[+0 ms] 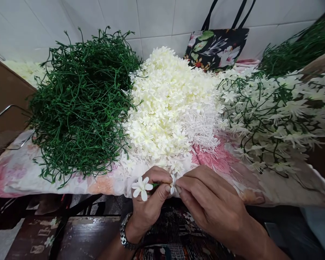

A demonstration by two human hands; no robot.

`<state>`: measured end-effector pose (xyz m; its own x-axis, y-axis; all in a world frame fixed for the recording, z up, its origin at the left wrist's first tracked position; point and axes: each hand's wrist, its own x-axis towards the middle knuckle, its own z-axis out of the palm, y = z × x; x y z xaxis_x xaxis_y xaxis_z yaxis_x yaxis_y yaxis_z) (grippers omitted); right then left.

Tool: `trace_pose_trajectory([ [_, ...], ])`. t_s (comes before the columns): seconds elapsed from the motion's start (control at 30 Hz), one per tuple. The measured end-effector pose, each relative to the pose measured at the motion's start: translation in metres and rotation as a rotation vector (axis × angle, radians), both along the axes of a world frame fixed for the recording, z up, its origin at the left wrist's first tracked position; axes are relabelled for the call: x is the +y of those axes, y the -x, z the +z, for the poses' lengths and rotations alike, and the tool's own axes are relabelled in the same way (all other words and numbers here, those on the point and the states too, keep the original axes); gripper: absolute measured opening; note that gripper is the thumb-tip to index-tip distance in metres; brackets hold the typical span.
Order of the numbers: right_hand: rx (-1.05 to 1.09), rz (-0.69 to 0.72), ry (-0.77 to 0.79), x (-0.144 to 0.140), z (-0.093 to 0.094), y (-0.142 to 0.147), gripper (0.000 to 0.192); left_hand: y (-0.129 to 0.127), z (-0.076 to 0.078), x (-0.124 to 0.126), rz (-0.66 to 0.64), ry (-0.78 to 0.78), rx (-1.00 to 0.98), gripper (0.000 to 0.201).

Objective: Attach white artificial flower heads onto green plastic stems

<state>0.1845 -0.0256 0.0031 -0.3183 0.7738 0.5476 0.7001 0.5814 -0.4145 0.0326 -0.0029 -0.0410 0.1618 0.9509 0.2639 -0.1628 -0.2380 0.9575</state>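
Head view: my left hand (148,196) pinches a green stem (155,185) with a white flower (141,187) sticking out leftward. My right hand (206,200) meets it fingertip to fingertip, apparently nipping a second bloom (173,185) between them. Flower pile (170,108) just beyond, stem heap (81,104) left.

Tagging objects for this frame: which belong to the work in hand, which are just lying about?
In hand: left hand, green stem with white flower; right hand, small white flower; white flower pile; green stem pile; finished sprigs.
Lying about: floral tote bag; wristwatch; floral cloth.
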Motion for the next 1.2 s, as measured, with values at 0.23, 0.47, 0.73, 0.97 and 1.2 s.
trace_pose_trajectory([
  [0.23, -0.003, 0.014, -0.005, -0.002, -0.004, 0.001, 0.018, 0.004, 0.015, 0.002, 0.023, -0.333, 0.418, 0.013],
  [0.47, 0.115, -0.005, 0.047, 0.003, -0.016, 0.003, 0.017, -0.001, 0.004, -0.001, 0.057, -0.332, 0.420, 0.014],
  [0.73, 0.294, 0.051, 0.185, 0.006, -0.018, -0.004, 0.014, -0.009, -0.001, 0.003, 0.016, 0.420, -0.204, 0.026],
  [0.97, 0.270, 0.085, 0.190, 0.006, -0.015, -0.002, 0.022, -0.012, 0.003, 0.000, 0.008, 0.440, -0.294, 0.023],
  [1.2, 0.345, 0.036, 0.221, 0.007, -0.021, -0.002, 0.008, -0.002, -0.004, -0.008, -0.075, 0.304, -0.082, 0.010],
])
